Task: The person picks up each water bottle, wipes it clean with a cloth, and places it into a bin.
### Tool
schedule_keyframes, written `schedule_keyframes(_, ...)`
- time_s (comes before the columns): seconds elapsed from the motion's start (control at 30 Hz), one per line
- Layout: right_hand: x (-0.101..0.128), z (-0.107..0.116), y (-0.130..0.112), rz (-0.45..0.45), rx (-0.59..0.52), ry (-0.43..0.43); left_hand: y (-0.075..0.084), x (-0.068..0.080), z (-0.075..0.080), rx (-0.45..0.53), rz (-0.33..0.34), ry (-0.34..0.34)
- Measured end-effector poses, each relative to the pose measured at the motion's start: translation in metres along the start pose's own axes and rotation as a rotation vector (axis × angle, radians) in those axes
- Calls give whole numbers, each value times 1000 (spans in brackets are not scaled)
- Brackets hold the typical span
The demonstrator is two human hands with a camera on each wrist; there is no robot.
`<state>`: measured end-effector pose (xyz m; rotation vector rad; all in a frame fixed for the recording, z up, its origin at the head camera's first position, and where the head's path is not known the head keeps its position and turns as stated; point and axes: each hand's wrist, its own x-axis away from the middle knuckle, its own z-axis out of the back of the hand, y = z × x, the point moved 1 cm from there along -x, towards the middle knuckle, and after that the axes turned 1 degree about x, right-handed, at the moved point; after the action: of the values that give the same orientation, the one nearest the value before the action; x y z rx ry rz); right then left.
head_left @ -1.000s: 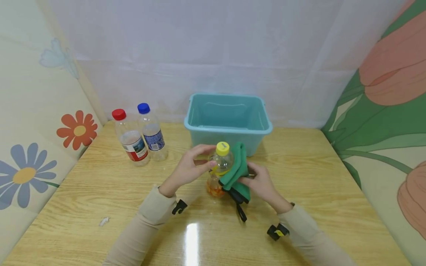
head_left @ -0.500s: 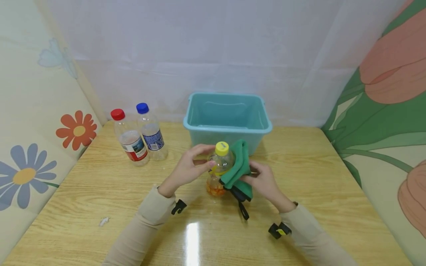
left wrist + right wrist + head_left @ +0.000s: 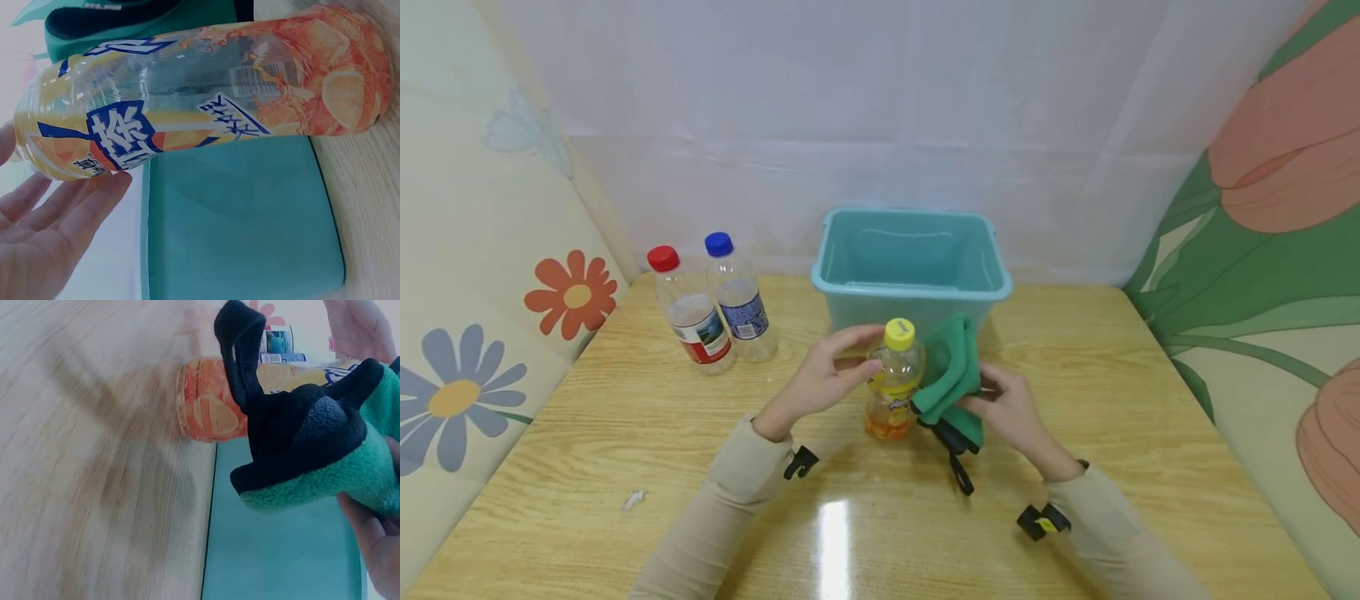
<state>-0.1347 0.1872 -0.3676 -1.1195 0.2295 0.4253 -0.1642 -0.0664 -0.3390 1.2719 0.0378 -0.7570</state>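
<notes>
A clear plastic drink bottle (image 3: 897, 390) with a yellow cap and a yellow-and-orange label stands upright on the table. My left hand (image 3: 826, 377) holds its upper part, thumb at the near side and fingers behind; the left wrist view shows several fingertips against the label (image 3: 119, 134). Just right of the bottle, my right hand (image 3: 1009, 407) grips a folded green cloth (image 3: 953, 379) with black edging and a hanging black loop (image 3: 961, 475). In the right wrist view the fleecy cloth (image 3: 325, 481) covers part of the bottle (image 3: 215, 403).
A light-blue plastic bin (image 3: 913, 292) stands right behind the bottle and cloth. At the left are two clear bottles, one red-capped (image 3: 698, 325) and one blue-capped (image 3: 743, 308). A small white scrap (image 3: 634, 499) lies on the wooden table (image 3: 700, 467).
My right hand has drawn the green cloth a little to the right, off the bottle's side, uncovering more of the label. My left hand stays at the bottle.
</notes>
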Motion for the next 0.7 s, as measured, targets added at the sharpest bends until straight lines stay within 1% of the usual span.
schedule_keyframes(0.17, 3, 5, 2, 1, -4, -5, -2, -1, 2, -6, -18, -29)
schedule_keyframes(0.33, 5, 8, 3, 13, -3, -10, -5, -5, 6, -9, -38, -78)
schedule_keyframes(0.5, 8, 8, 4, 25, -10, -11, -6, -8, 9, 17, -33, -125)
schedule_keyframes(0.7, 8, 7, 4, 9, -9, -1, -7, -9, 10, 34, -48, -142)
